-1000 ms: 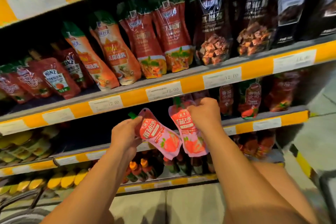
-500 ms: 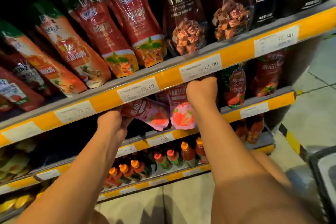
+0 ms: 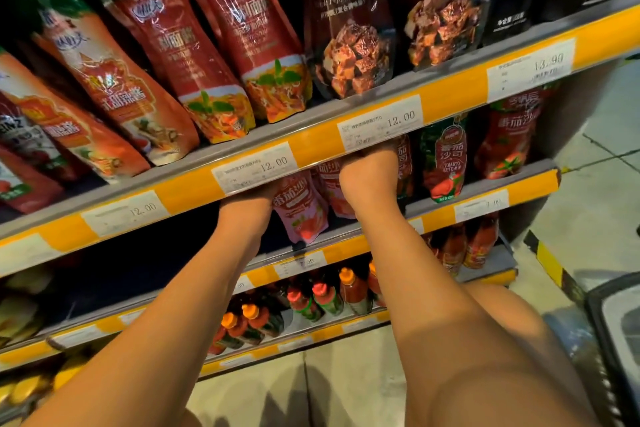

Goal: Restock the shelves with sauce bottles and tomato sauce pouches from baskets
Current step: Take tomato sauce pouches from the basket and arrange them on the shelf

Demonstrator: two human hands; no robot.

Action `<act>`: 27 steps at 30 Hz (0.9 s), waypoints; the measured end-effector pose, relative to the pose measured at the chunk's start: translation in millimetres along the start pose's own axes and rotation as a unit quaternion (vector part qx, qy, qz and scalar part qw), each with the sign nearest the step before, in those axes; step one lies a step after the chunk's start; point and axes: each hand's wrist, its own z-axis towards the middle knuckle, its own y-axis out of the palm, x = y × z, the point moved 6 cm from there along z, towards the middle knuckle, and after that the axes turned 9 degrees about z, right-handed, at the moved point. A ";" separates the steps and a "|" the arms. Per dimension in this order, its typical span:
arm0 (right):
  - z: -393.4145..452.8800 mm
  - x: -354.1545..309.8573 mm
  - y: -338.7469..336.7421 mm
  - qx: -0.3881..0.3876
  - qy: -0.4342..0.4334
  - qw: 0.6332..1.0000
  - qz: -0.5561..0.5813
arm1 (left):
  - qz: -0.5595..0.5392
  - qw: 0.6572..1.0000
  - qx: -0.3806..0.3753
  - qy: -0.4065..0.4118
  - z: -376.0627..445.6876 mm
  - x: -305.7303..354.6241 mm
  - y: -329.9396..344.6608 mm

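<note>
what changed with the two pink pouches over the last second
Both hands, left hand and right hand, carried the pink tomato sauce pouches from in front of the shelves in under the yellow-striped shelf edge; the fingers are now hidden. Each hand still has its pouch; the stocked pouches above look unchanged.

- Top shelf (image 3: 450,94), grey edge with orange strip and price tags: red sauce pouches (image 3: 173,55) and dark pepper sauce pouches (image 3: 349,31) are stood in a row, leaning.
- Middle shelf (image 3: 485,189): a green-topped ketchup pouch (image 3: 445,163), red pouches (image 3: 505,139) and pink tomato pouches (image 3: 304,215) are stood.
- Lower shelf (image 3: 346,326): sauce bottles (image 3: 325,298) with red and orange caps are stood.
- Tiled floor (image 3: 595,177) is seen at right.
</note>
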 end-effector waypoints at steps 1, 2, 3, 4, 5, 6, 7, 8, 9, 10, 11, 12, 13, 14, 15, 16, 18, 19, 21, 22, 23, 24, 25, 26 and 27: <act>-0.9 -2.5 -2.7 0.002 -0.001 1.000 -0.008 | -0.003 1.000 0.001 0.000 -1.9 1.1 1.4; -1.8 -4.4 -5.0 0.003 -0.002 1.000 -0.011 | -0.009 1.000 0.002 -0.003 -1.7 -0.1 2.3; -2.1 -5.3 -7.0 0.001 -0.003 1.000 -0.018 | -0.016 1.000 0.001 -0.006 -2.2 -1.2 3.3; -2.4 -4.3 -7.6 -0.005 0.002 1.000 -0.023 | -0.018 1.000 0.002 -0.009 -1.8 -3.5 3.1; -2.1 -1.3 -7.9 -0.013 0.012 0.999 -0.042 | -0.015 1.000 -0.001 -0.011 -1.2 -6.4 3.2; -1.8 2.2 -8.3 -0.018 0.029 0.997 -0.067 | -0.006 1.000 -0.008 -0.015 -1.3 -9.8 3.7; -1.2 6.1 -9.8 -0.018 0.044 0.994 -0.095 | 0.004 1.000 -0.017 -0.021 -1.4 -14.8 4.6; -1.7 8.9 -10.9 -0.015 0.054 0.991 -0.119 | 0.015 0.999 -0.023 -0.036 -2.2 -22.3 4.4; -2.6 11.3 -11.9 -0.015 0.059 0.988 -0.142 | 0.025 0.998 -0.025 -0.061 -3.6 -32.2 3.8; -3.9 12.3 -12.8 -0.015 0.061 0.985 -0.164 | 0.038 0.994 -0.023 -0.095 -6.2 -43.1 2.2; -4.5 14.3 -13.1 -0.017 0.060 0.981 -0.186 | 0.056 0.991 -0.022 -0.123 -9.4 -52.9 0.7; -5.5 14.5 -12.9 -0.018 0.055 0.977 -0.204 | 0.077 0.987 -0.021 -0.141 -14.0 -60.0 -0.7; -6.1 15.3 -12.9 -0.017 0.052 0.975 -0.217 | 0.093 0.984 -0.024 -0.147 -18.5 -63.6 -0.6; -5.8 16.0 -13.2 -0.015 0.046 0.972 -0.229 | 0.101 0.984 -0.024 -0.144 -21.0 -65.7 -0.9; -5.4 16.8 -14.1 -0.011 0.043 0.970 -0.240 | 0.107 0.985 -0.023 -0.136 -21.9 -66.7 -0.7; -5.0 17.5 -15.1 -0.008 0.039 0.967 -0.250 | 0.111 0.986 -0.025 -0.123 -22.2 -66.5 -1.0; -4.4 21.2 -16.3 -0.012 0.053 0.966 -0.254 | 0.114 0.989 -0.037 -0.087 -21.8 -62.7 -2.2; -4.2 23.9 -16.9 -0.015 0.064 0.965 -0.253 | 0.120 0.989 -0.050 -0.069 -21.7 -61.4 -2.0; -4.3 28.6 -18.0 -0.018 0.078 0.965 -0.248 | 0.137 0.987 -0.067 -0.042 -21.7 -60.5 -0.8; -4.6 30.5 -18.0 -0.019 0.083 0.966 -0.245 | 0.141 0.987 -0.065 -0.039 -21.5 -60.4 -1.4; -5.0 33.2 -16.7 -0.021 0.088 0.966 -0.244 | 0.136 0.988 -0.066 -0.035 -21.9 -59.0 -0.4; -6.5 34.5 -15.1 -0.028 0.088 0.965 -0.244 | 0.130 0.989 -0.068 -0.033 -21.4 -60.0 0.7; -8.1 36.2 -13.2 -0.036 0.089 0.965 -0.243 | 0.130 0.988 -0.072 -0.034 -22.1 -59.7 3.8; -9.8 37.5 -10.8 -0.043 0.087 0.965 -0.244 | 0.134 0.988 -0.070 -0.040 -24.2 -59.3 5.3; -11.0 39.3 -8.4 -0.046 0.086 0.965 -0.245 | 0.139 0.987 -0.070 -0.044 -25.4 -60.1 6.7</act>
